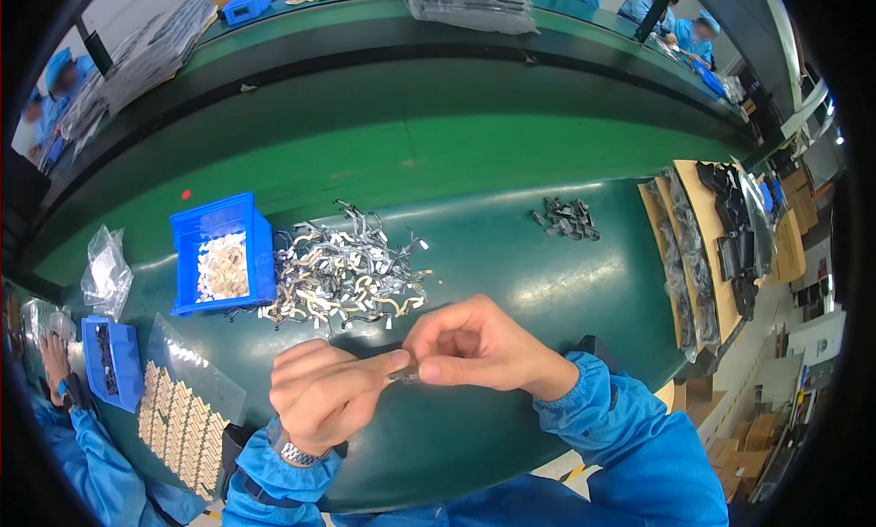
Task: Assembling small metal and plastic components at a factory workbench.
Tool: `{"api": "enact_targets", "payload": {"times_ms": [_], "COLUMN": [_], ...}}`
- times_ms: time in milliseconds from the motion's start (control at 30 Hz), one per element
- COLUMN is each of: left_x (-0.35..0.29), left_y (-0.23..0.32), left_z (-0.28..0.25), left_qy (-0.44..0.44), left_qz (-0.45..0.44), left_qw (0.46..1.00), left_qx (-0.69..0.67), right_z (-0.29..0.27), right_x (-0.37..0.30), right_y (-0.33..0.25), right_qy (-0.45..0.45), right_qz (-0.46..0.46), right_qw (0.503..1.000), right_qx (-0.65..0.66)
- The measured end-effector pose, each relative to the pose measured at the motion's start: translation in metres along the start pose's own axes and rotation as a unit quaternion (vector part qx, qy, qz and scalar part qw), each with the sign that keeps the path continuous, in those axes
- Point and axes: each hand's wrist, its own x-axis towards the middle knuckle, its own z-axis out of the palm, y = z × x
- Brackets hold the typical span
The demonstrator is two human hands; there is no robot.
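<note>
Both hands meet above the near part of the table, with one small greyish piece between them. The left hand pinches it from its side, and the right hand has a grip on it with thumb and finger; the fingertips hide most of its shape, so whether this piece is finished cannot be told.

Just beyond the hands, a heap of cables with pale connectors lies tangled. By the look of it, plenty remains to be handled. Touching or just beside its left side, a blue bin holds many small pale pieces. A small group of dark parts lies loose toward the far right; whether they are done or waiting is unclear. Tan pieces sit in neat rows at lower left, partly under a clear sheet, which suggests a supply mostly untouched.

For moving, green surface shows in a broad stretch right of the cables, up to the cardboard stack at the right end. The left side is tighter: the rows, a smaller blue bin and a clear bag crowd it, with a co-worker's hand beyond. The table's near edge curves close below the forearms; its far edge meets a green panel.
</note>
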Motion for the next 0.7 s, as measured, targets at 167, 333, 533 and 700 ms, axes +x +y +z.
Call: {"api": "enact_targets", "payload": {"times_ms": [167, 333, 533, 700], "left_x": [0.0024, 0.0016, -0.0006, 0.0026], "left_y": [-0.0001, -0.0033, -0.0038, -0.0026], "left_z": [-0.0035, -0.0047, -0.0023, -0.0023], "left_qy": [-0.018, -0.03, -0.021, -0.023], "left_qz": [0.007, 0.032, 0.019, -0.002], "left_qw": [1.0, 0.999, 0.999, 1.0], "left_qx": [0.018, 0.026, 0.015, -0.001], "right_z": [0.005, 0.0018, 0.0023, 0.0042], "right_x": [0.0022, 0.0021, 0.0007, -0.0001], "right_y": [0.0028, 0.0089, 0.0075, 0.01], "right_qy": [0.003, -0.023, -0.041, -0.02], "right_qz": [-0.023, -0.026, 0.052, 0.04], "right_qw": [0.999, 0.998, 0.987, 0.995], "right_qx": [0.027, 0.056, 0.145, 0.093]}}
